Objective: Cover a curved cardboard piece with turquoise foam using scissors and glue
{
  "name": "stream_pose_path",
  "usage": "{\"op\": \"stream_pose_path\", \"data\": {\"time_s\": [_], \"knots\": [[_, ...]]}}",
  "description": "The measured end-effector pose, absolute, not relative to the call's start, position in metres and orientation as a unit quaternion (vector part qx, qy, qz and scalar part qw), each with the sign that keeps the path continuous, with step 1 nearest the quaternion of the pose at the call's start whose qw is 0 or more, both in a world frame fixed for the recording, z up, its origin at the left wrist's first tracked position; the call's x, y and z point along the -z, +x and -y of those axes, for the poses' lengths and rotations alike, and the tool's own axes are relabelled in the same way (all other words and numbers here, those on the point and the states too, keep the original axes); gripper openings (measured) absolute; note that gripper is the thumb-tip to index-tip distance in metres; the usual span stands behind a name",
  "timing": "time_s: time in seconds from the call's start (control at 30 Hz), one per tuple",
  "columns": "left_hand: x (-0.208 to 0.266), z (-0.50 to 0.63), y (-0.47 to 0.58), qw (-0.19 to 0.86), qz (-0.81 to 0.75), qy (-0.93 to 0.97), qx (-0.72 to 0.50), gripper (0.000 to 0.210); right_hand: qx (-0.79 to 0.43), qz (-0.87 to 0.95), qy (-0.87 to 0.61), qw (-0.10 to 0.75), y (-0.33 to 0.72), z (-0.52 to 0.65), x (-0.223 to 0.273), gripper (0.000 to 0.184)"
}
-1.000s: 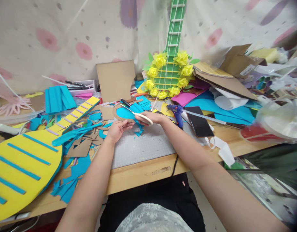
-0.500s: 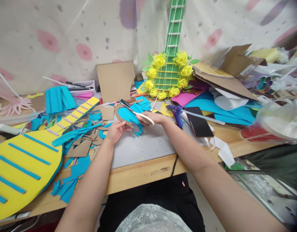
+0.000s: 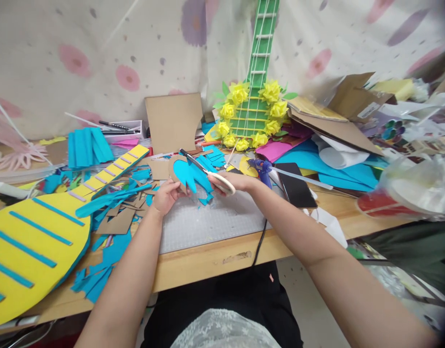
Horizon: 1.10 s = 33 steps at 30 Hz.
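The left hand (image 3: 166, 195) pinches the lower edge of a cardboard piece (image 3: 172, 167) faced with blue paper (image 3: 184, 173), held near the middle of the frame above a grey mat (image 3: 208, 232) on the table (image 3: 193, 268); the right hand (image 3: 232, 181), just to its right, is closed round white-handled scissors (image 3: 209, 172), whose blades lie across the blue paper, though how wide they stand I cannot tell; to snip this pointed fringe well, I would grip the cardboard close to each cut, turn the piece towards the blades rather than twist the wrist, stop short of the cardboard rim and keep the tabs alike in width; the tabs overlap too much to count; counted elsewhere: two paper guitars, a yellow guitar (image 3: 37, 240) at lower left with five blue strips (image 3: 22, 246) in view, and a green guitar (image 3: 256, 113) at upper centre ringed by nine yellow flowers (image 3: 239, 92); one glue gun (image 3: 263, 169) and one phone (image 3: 296, 186) right of centre; one red bucket (image 3: 374, 198) at the right
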<state>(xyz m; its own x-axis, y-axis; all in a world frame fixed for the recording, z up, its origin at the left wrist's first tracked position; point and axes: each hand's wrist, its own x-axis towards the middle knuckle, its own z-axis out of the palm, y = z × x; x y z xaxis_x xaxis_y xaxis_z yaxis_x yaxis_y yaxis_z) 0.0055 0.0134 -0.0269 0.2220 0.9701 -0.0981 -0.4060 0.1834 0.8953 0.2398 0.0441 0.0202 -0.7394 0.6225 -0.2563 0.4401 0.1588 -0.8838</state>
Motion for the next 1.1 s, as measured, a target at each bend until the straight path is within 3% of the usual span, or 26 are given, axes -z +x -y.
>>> {"op": "stream_pose_path", "data": {"time_s": [0.23, 0.33, 0.57, 0.8, 0.97, 1.1], "knots": [[0.033, -0.013, 0.009, 0.665, -0.412, 0.465, -0.415, 0.026, -0.490, 0.667, -0.457, 0.325, 0.197, -0.053, 0.001, 0.036], [0.034, -0.015, 0.009, 0.649, -0.435, 0.469, -0.413, 0.029, -0.474, 0.663, -0.454, 0.360, 0.189, -0.061, -0.003, 0.030], [0.034, -0.025, -0.002, 0.608, -0.417, 0.344, -0.582, 0.036, -0.461, 0.749, -0.431, 0.199, 0.188, -0.074, -0.023, 0.024], [0.035, -0.025, 0.001, 0.583, -0.435, 0.309, -0.613, 0.028, -0.419, 0.806, -0.392, 0.144, 0.194, -0.066, -0.024, 0.033], [0.034, -0.030, -0.004, 0.593, -0.404, 0.284, -0.636, 0.023, -0.336, 0.857, -0.390, -0.003, 0.215, -0.063, -0.037, 0.044], [0.033, -0.031, -0.006, 0.606, -0.385, 0.286, -0.635, 0.020, -0.368, 0.850, -0.374, -0.052, 0.225, -0.063, -0.042, 0.047]]}}
